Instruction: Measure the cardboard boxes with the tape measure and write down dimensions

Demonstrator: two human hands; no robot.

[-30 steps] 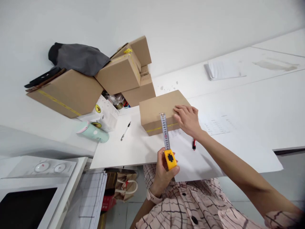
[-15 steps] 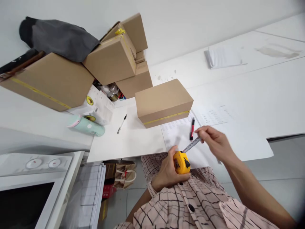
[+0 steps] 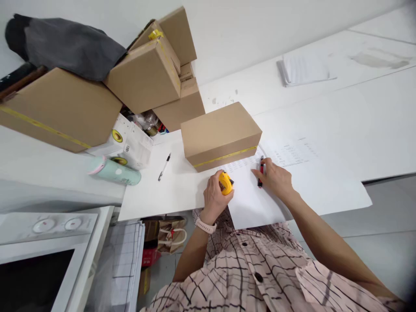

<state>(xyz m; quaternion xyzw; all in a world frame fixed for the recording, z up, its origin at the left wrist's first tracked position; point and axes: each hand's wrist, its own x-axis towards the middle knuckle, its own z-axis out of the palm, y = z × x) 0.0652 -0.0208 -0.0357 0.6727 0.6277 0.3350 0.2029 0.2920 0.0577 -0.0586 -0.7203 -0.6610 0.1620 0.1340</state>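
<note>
Left hand (image 3: 213,194) wrapped round the yellow tape measure (image 3: 225,183), right hand (image 3: 277,177) at the red-and-black pen (image 3: 260,180)!

Nearest, just over the desk's front edge, the tape measure sits in a curled grasp, no blade showing; it looks hard-cased and compact, fairly weighty for its size, best palmed round the body. Across to the pen, lying on the printed sheet (image 3: 244,206): thumb and fingers are about it, though whether they've closed I can't tell. It should be light, stiff, smooth enough to roll, so pinch mid-barrel. The sheet looks thin and easily creased. Just behind, the cardboard box (image 3: 217,129), taped in yellow: probably stiff-walled yet dentable, one for opposite sides, contents and weight unknown.
</note>
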